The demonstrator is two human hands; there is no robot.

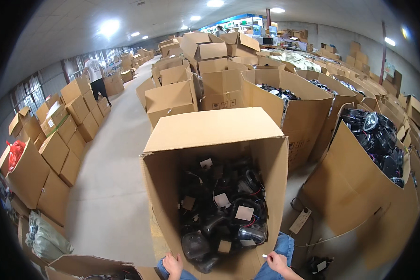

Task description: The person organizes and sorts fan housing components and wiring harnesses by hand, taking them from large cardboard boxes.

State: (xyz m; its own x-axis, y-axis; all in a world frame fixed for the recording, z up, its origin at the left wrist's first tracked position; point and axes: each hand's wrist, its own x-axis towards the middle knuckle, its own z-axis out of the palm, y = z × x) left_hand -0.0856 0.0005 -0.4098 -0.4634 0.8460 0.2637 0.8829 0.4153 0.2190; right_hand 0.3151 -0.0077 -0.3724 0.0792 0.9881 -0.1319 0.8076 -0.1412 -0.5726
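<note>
A tall open cardboard box stands right in front of me, between my jeans-clad knees. Inside lie several glossy black parts, perhaps lamp units, with thin wires and pale square pads on some of them. At the box's near left corner, my left hand is closed on the cardboard edge. My right hand is by the near right corner, its fingers pinching a small white piece whose kind I cannot make out.
Big cartons of black parts crowd the right side. A power strip and its cord lie on the floor near a loose black part. Stacked boxes line the left; a person stands farther down the aisle.
</note>
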